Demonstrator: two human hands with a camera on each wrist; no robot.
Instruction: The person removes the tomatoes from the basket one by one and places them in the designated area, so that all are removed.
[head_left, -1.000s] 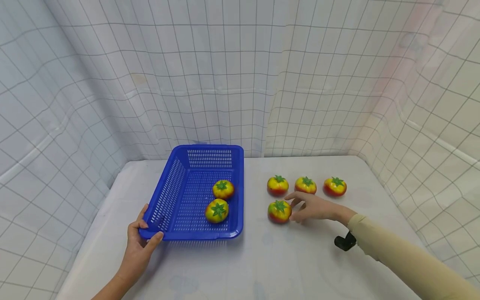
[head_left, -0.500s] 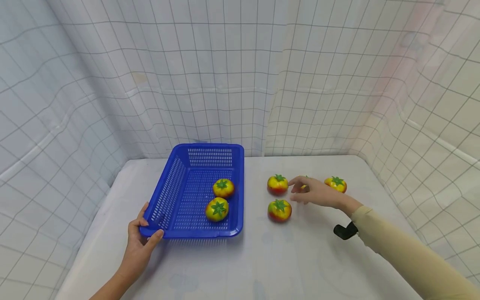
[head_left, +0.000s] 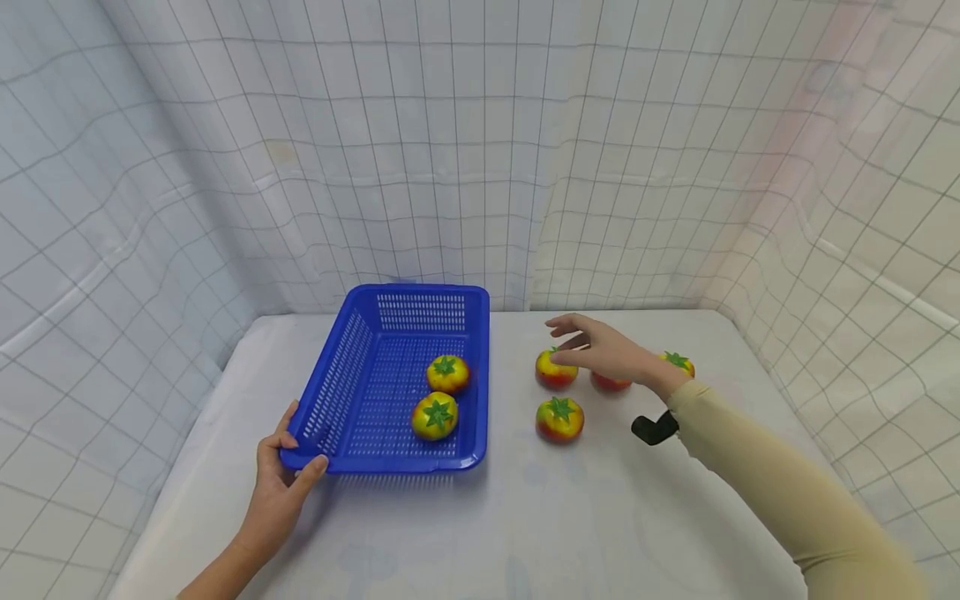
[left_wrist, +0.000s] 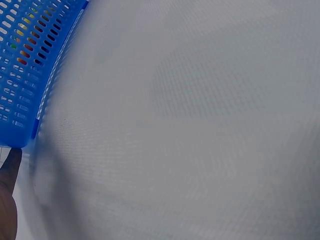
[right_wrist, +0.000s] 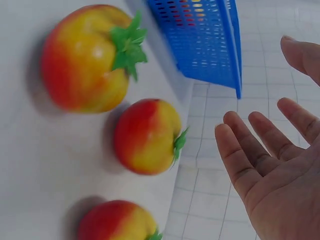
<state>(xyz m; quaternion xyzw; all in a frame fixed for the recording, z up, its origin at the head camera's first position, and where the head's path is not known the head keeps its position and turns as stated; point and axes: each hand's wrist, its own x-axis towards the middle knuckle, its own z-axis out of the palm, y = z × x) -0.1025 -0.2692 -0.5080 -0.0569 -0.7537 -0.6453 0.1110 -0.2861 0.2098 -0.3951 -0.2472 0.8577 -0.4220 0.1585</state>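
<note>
My left hand (head_left: 273, 492) grips the near left corner of a blue plastic basket (head_left: 397, 463), thumb over the rim. Inside the basket, two red-and-yellow tomatoes (head_left: 435, 418) with green leafy tops sit by its right wall. Above the tomatoes on the table hovers my right hand (head_left: 611, 352), fingers spread and holding nothing. It partly covers the back left tomato (head_left: 556, 375), the back middle tomato (head_left: 611, 384) and the back right tomato (head_left: 681, 364). Nearer to me lies the front tomato (head_left: 560, 422). In the right wrist view, the palm (right_wrist: 285, 195) is apart from the tomatoes.
A white cloth covers the table (head_left: 465, 533). Grid-patterned white curtains (head_left: 480, 167) enclose its back and sides. A black wrist-worn device (head_left: 655, 429) hangs below the right sleeve.
My right hand has moved from beside the front tomato, up and away, to above the back row. The left hand keeps its grip on the basket, and the tomatoes stay in place.
</note>
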